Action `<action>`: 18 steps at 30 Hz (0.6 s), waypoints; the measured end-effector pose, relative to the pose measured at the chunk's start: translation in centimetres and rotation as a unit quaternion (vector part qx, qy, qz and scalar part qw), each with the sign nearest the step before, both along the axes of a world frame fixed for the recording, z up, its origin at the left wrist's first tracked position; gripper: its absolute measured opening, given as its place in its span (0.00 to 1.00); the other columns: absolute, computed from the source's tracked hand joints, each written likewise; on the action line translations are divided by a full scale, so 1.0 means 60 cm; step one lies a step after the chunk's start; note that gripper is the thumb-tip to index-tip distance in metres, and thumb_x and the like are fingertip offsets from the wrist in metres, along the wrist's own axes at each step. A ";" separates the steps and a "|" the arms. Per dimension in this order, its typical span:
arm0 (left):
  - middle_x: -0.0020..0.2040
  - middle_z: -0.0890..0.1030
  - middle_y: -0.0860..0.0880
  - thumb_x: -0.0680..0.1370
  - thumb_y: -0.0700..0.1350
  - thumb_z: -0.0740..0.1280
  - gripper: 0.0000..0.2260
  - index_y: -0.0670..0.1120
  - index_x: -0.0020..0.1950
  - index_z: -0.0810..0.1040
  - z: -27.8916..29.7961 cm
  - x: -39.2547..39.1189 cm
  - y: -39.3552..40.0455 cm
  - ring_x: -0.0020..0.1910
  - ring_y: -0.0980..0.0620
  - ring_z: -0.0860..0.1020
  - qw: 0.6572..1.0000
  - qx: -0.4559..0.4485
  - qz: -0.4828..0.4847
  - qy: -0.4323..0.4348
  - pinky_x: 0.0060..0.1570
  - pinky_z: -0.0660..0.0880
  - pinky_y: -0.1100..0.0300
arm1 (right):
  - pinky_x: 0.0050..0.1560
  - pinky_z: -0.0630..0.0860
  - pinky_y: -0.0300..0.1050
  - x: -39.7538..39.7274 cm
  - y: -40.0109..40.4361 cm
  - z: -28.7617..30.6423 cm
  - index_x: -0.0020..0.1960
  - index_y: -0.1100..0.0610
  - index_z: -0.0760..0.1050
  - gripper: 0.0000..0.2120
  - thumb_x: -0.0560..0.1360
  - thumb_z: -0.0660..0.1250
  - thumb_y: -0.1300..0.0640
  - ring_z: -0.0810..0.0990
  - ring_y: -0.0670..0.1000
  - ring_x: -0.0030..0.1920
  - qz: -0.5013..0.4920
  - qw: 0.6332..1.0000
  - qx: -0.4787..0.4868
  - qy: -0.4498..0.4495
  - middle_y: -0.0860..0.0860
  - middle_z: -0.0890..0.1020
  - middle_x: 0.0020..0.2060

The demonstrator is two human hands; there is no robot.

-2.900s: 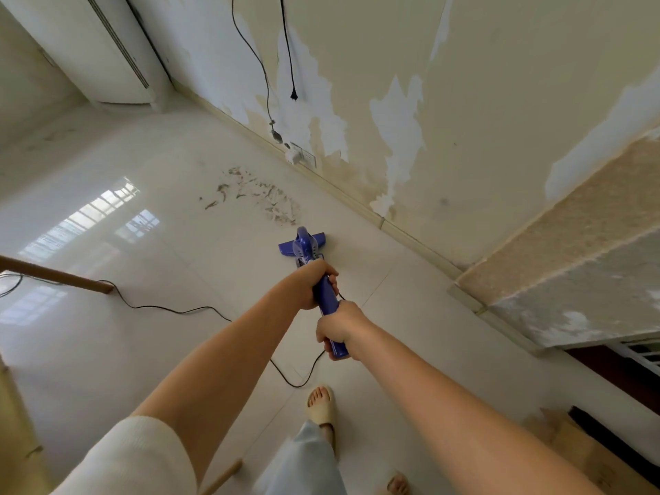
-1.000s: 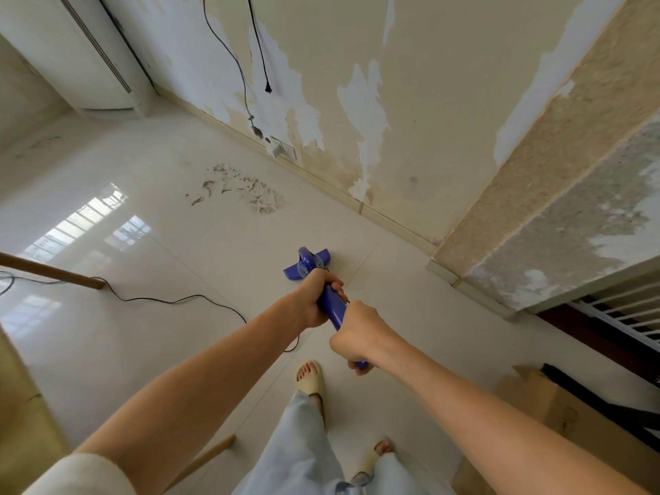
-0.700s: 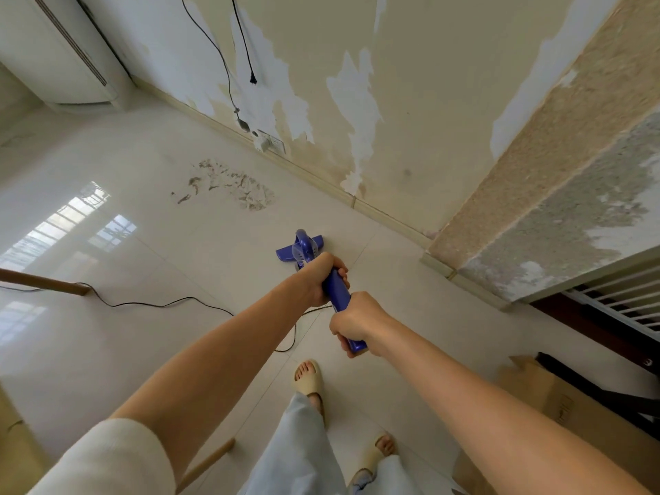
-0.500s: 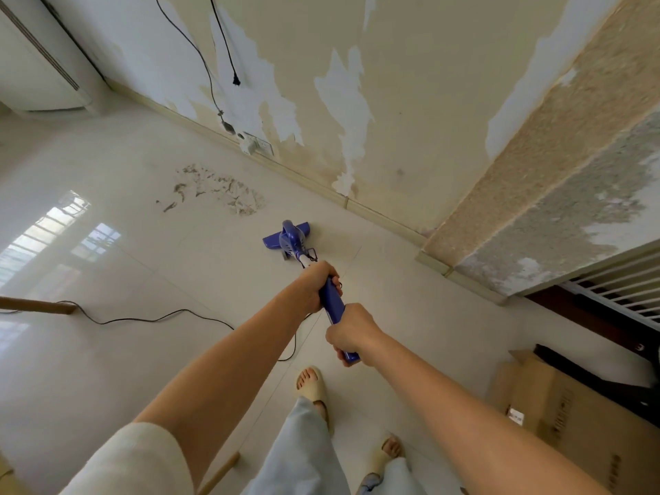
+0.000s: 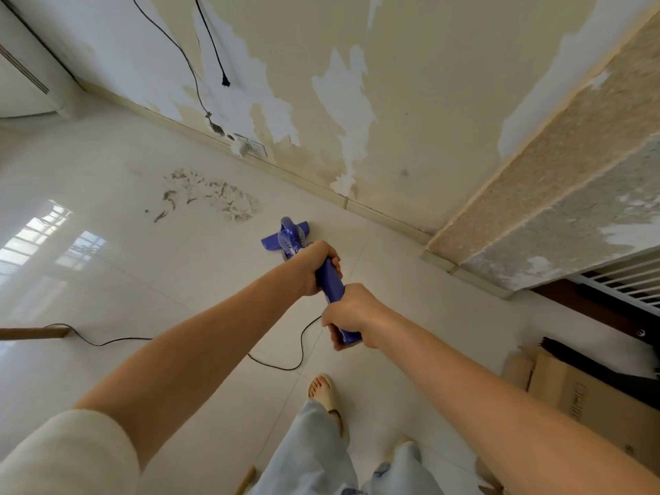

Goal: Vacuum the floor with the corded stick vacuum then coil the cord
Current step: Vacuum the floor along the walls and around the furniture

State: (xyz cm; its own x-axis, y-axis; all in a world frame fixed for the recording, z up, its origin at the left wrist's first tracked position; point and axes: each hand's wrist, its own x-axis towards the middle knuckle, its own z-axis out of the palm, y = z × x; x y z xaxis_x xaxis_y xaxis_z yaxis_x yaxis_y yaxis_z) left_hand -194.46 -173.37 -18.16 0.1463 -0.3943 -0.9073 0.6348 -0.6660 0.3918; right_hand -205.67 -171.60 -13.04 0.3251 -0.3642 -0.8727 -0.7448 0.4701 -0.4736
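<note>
A blue stick vacuum (image 5: 287, 237) stands on the pale tiled floor, its head close to the skirting board. My left hand (image 5: 316, 264) grips the upper part of the blue handle (image 5: 332, 284). My right hand (image 5: 351, 314) grips the handle's lower end, nearer to me. The black cord (image 5: 285, 366) loops from under my hands across the floor to the left. A patch of brownish debris (image 5: 218, 198) lies on the tiles just beyond and left of the vacuum head.
A peeling wall with a socket (image 5: 250, 148) and hanging black cables (image 5: 214, 41) runs along the right. Cardboard boxes (image 5: 578, 394) sit at lower right. A wooden leg (image 5: 34, 332) juts in at the left. My sandalled foot (image 5: 325, 391) is below my hands.
The vacuum head was pulled back toward me, then pushed forward again toward the debris patch. Both hands kept their hold on the handle. The view shifted along the wall.
</note>
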 end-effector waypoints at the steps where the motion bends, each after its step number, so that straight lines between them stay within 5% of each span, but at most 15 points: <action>1: 0.21 0.69 0.49 0.76 0.34 0.60 0.09 0.43 0.36 0.67 -0.011 0.013 -0.004 0.27 0.54 0.67 1.000 0.001 0.002 -0.004 0.32 0.69 0.63 | 0.23 0.75 0.39 0.013 -0.003 -0.016 0.59 0.62 0.67 0.14 0.75 0.63 0.70 0.74 0.49 0.28 0.000 1.000 -0.002 -0.001 0.56 0.74 0.37; 11: 0.22 0.69 0.48 0.77 0.34 0.60 0.08 0.43 0.39 0.66 -0.079 0.068 -0.045 0.25 0.54 0.67 1.000 -0.014 0.016 0.011 0.31 0.70 0.61 | 0.28 0.74 0.40 0.053 -0.045 -0.087 0.64 0.62 0.66 0.18 0.75 0.62 0.68 0.75 0.49 0.29 0.087 0.990 -0.109 0.021 0.58 0.74 0.48; 18: 0.24 0.69 0.47 0.77 0.33 0.59 0.09 0.43 0.38 0.67 -0.048 -0.001 -0.061 0.29 0.53 0.67 0.998 -0.036 0.023 0.052 0.35 0.70 0.62 | 0.27 0.72 0.40 -0.021 -0.077 -0.052 0.63 0.63 0.67 0.17 0.75 0.62 0.68 0.75 0.49 0.28 0.120 0.986 -0.113 0.035 0.56 0.75 0.36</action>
State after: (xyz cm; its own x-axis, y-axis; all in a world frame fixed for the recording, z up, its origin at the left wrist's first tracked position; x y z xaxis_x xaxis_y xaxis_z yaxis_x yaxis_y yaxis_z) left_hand -194.52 -177.02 -21.05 0.0726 -0.4547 -0.8877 0.7044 -0.6067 0.3684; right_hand -206.92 -176.25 -16.15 0.3676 -0.4712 -0.8018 -0.8565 0.1645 -0.4893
